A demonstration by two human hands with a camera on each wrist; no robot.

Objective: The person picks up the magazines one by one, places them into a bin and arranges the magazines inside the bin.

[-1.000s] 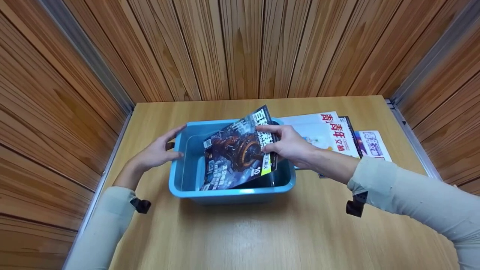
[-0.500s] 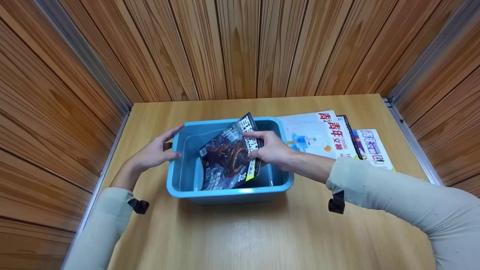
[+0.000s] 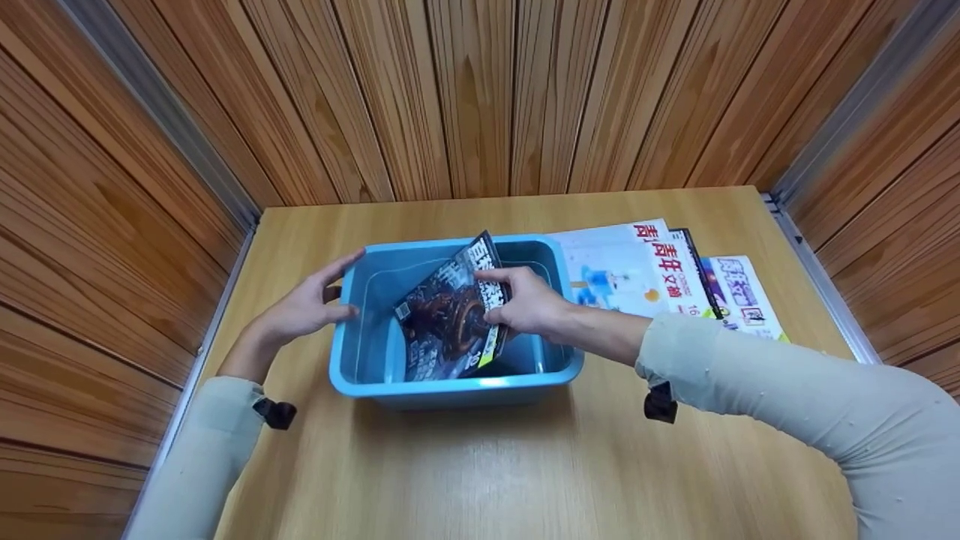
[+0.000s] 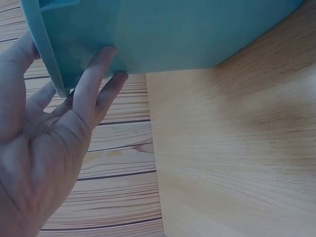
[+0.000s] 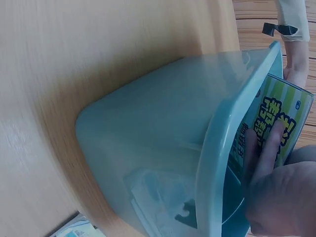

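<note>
A blue plastic tub (image 3: pixel 450 390) stands mid-table. My right hand (image 3: pixel 525 304) grips a dark magazine (image 3: pixel 442 319) by its upper edge; the magazine stands tilted inside the tub, its lower end near the bottom. In the right wrist view the fingers (image 5: pixel 269 148) lie on the magazine's green-striped back (image 5: pixel 276 116) just inside the tub's rim (image 5: pixel 232 128). My left hand (image 3: pixel 311 304) holds the tub's left side, thumb over the rim. The left wrist view shows its fingers (image 4: pixel 94 81) flat against the tub's outer wall (image 4: pixel 168 34).
Several magazines (image 3: pixel 652 266) lie fanned on the wooden table (image 3: pixel 480 465) right of the tub. Wood-panelled walls close in the table at the back and on both sides, with metal strips in the corners.
My right hand has lowered the magazine deeper into the tub and shifted it left, standing it more upright. The left hand has stayed on the tub's side.
</note>
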